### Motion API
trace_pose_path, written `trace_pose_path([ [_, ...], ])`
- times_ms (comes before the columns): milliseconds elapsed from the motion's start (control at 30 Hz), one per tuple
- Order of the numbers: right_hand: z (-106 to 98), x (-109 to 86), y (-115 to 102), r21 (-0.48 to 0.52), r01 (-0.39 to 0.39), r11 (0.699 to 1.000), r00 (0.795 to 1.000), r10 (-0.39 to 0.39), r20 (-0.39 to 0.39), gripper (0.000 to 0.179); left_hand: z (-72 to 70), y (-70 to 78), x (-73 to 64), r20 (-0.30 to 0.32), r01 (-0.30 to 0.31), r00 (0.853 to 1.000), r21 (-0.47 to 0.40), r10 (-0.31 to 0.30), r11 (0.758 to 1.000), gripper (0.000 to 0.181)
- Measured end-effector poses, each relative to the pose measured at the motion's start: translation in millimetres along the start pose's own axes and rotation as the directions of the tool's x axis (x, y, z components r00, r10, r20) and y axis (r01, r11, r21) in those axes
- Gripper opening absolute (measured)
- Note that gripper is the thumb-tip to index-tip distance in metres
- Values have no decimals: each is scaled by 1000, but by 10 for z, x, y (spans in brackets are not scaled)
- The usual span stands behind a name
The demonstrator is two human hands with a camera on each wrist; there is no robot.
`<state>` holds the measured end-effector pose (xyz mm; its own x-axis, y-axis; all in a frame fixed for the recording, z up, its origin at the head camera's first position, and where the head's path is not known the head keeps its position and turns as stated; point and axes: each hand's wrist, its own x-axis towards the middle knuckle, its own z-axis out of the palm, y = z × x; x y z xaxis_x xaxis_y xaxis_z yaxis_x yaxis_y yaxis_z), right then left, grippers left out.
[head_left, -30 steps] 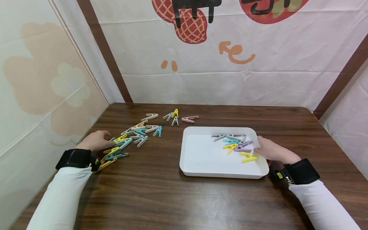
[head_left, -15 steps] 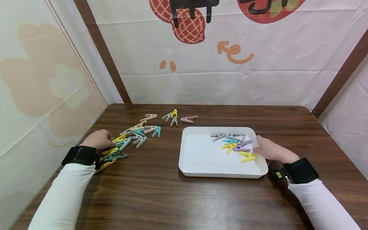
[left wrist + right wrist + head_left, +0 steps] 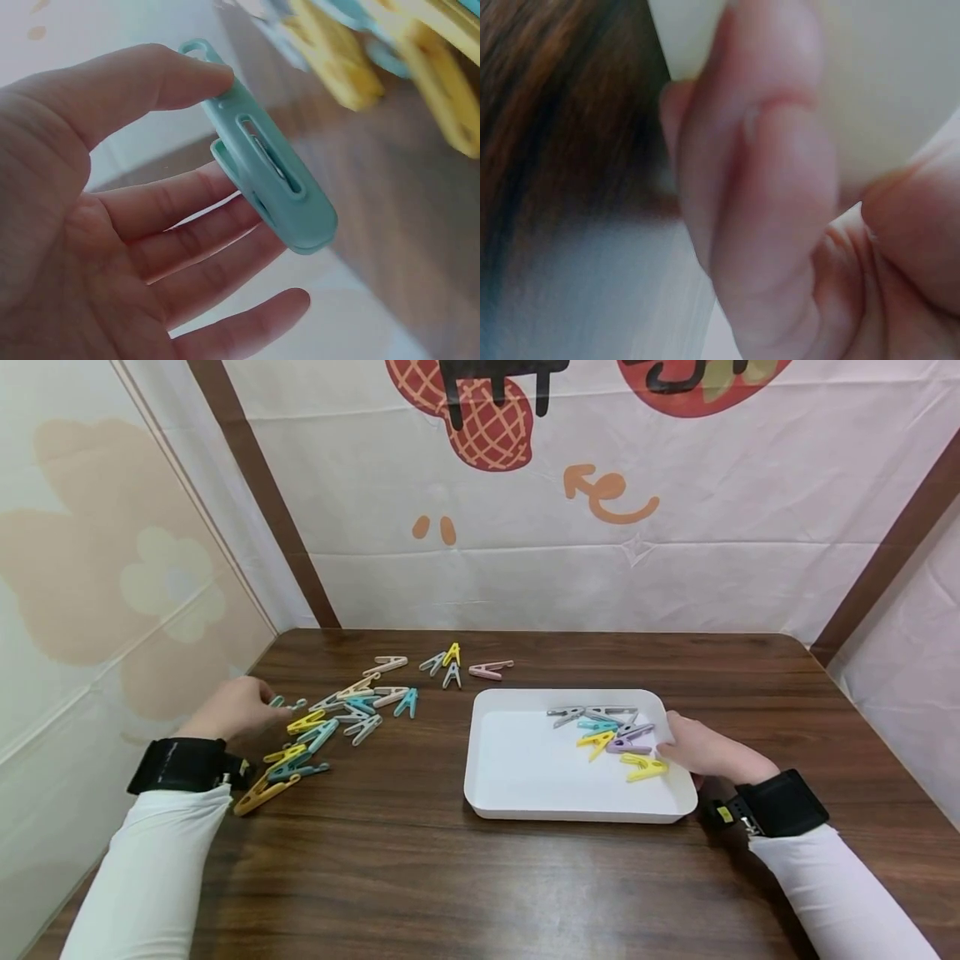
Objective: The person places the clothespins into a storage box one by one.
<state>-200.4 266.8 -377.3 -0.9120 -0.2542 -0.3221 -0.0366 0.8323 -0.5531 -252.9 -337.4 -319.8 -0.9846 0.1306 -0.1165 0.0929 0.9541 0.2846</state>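
Note:
Between its thumb and fingers my left hand [image 3: 236, 710] pinches a teal clothespin [image 3: 270, 161], just over the left edge of a loose pile. That pile mixes yellow [image 3: 306, 722], teal, grey and beige clothespins. My right hand [image 3: 716, 752] grips the right rim of a white tray [image 3: 502, 768], thumb over the edge and fingers underneath, as the right wrist view shows up close. Inside the tray, toward its right side, lie several clothespins: grey, blue, purple [image 3: 628, 746] and yellow [image 3: 643, 767].
Behind the pile, a pink clothespin [image 3: 491, 670] and a small cluster with a yellow clothespin [image 3: 452, 653] lie on the brown wooden table [image 3: 420, 877]. White printed sheets [image 3: 480, 585] hang at the table's back and left.
My left hand has come up and away from the pile with a teal clothespin in its fingers. The right hand stays on the tray, which has not visibly moved on the table.

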Motion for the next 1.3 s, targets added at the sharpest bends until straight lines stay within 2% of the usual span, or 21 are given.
trace_pose_path([
  [167,-9,2,7,-2,0,1000,1000,0,0,53,-86,444,10,-73,-68,994,120,77,990,34],
  [300,9,22,18,-4,1,1000,1000,-1,-3,52,-18,870,55,-122,-138,979,208,166,968,35],
  [367,16,31,27,-11,0,1000,1000,0,-4,52,35,1091,85,-123,-176,970,230,208,957,33],
  [433,18,37,33,-14,-1,1000,1000,1,-5,52,89,1302,121,-117,-226,958,247,261,942,30],
  [500,17,38,40,-16,4,1000,1000,-4,-7,51,145,1494,162,-117,-284,939,261,322,923,28],
  [633,12,39,40,-18,11,1000,1000,-11,-11,50,266,1811,262,-122,-394,889,287,442,873,25],
  [733,11,39,37,-16,12,1000,1000,-12,-9,51,349,1997,335,-123,-461,849,302,514,834,25],
  [933,2,30,30,2,3,1000,1000,-3,3,54,465,2306,441,-77,-567,779,339,623,751,31],
  [1133,-7,29,26,1,-11,1000,1000,11,11,57,555,2505,553,-18,-622,746,336,665,707,33],
  [1233,-6,29,38,0,-13,1000,1000,13,14,57,611,2566,610,21,-632,746,337,666,698,31],
  [1300,1,29,40,-1,-13,1000,1000,13,11,55,658,2596,645,52,-633,753,330,656,700,28],
])
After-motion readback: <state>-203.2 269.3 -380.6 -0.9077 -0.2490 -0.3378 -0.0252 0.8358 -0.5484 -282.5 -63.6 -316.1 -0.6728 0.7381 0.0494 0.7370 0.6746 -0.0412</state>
